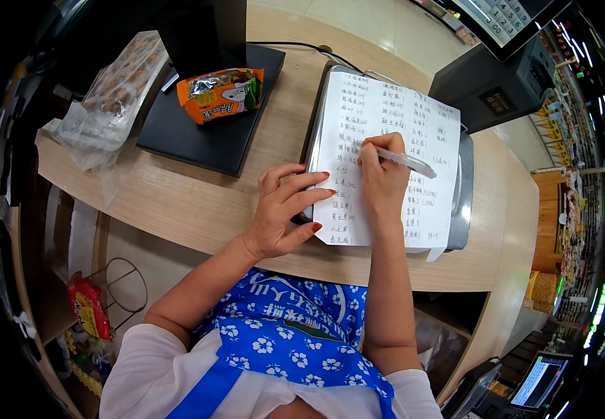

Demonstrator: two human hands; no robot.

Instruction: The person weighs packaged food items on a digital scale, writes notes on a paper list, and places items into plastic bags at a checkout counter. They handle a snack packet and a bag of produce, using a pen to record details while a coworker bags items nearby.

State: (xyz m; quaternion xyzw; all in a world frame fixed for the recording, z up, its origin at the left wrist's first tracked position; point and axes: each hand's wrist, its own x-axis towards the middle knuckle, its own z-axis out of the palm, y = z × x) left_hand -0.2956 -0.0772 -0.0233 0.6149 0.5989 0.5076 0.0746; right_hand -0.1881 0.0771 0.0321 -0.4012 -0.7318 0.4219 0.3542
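Note:
A white sheet of paper (386, 209) covered in handwritten columns lies on a dark metal-edged pad or tray (462, 194) on the wooden counter. My right hand (386, 178) holds a clear-barrelled pen (412, 163) with its tip side at the upper left, over the left part of the sheet. My left hand (287, 209), fingers spread, rests at the sheet's left edge with nothing held in it. Left of the paper, an orange snack packet (221, 97) lies on a flat black base (203, 139).
A plastic-wrapped tray of food (124, 84) stands at the counter's left. Beyond the sheet to the right are a grey machine (486, 84) and a touchscreen with a keypad (504, 18). A black cable (302, 44) crosses the counter's back. A red packet (90, 306) sits below, near a wire rack.

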